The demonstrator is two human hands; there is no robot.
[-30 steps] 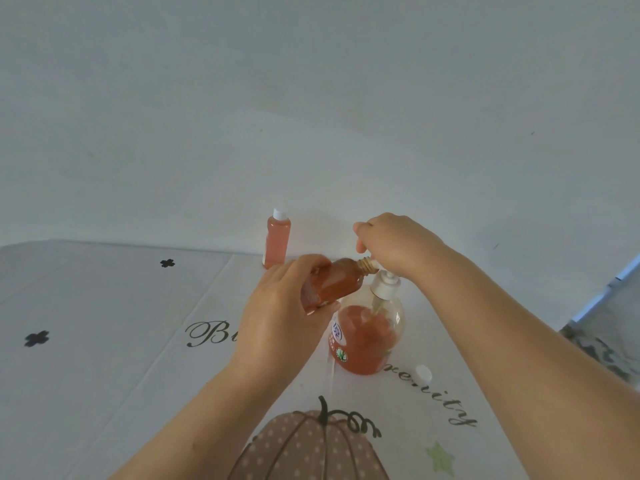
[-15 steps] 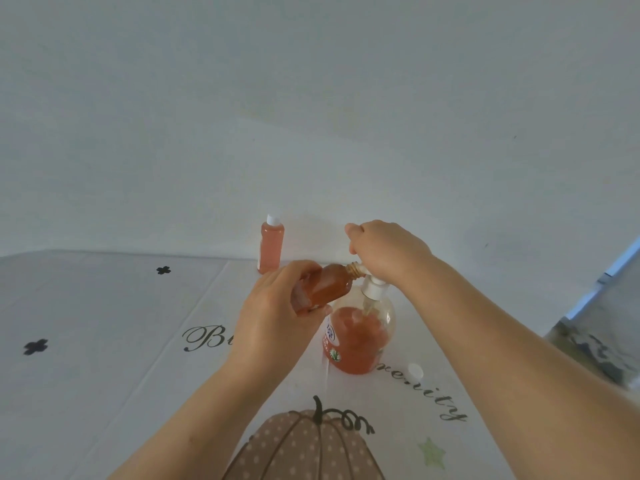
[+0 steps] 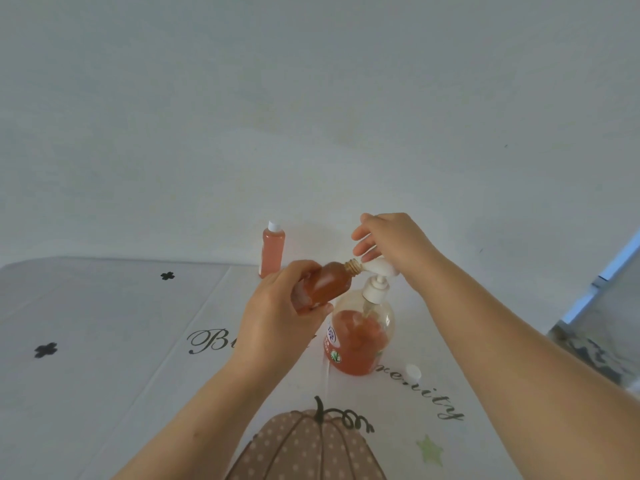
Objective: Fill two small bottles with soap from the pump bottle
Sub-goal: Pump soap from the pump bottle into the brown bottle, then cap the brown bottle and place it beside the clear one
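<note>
My left hand [image 3: 277, 313] grips a small bottle [image 3: 323, 284] of orange soap, tilted, with its open threaded neck against the white pump nozzle. The pump bottle [image 3: 358, 341] stands on the table, about half full of orange soap. My right hand [image 3: 391, 244] rests on top of the pump head [image 3: 379, 268], fingers fairly straight. A second small bottle [image 3: 272, 249], capped in white and full of orange soap, stands upright near the wall. A loose white cap [image 3: 412, 372] lies right of the pump bottle.
The table wears a white cloth [image 3: 104, 323] printed with black crosses, script lettering and a dotted pumpkin [image 3: 308, 448]. A plain wall rises close behind. The table's right edge drops off toward a patterned floor [image 3: 595, 348].
The pump head has risen and my right hand lifted with it, its fingers now straighter. The left hand keeps the small bottle's neck at the nozzle.
</note>
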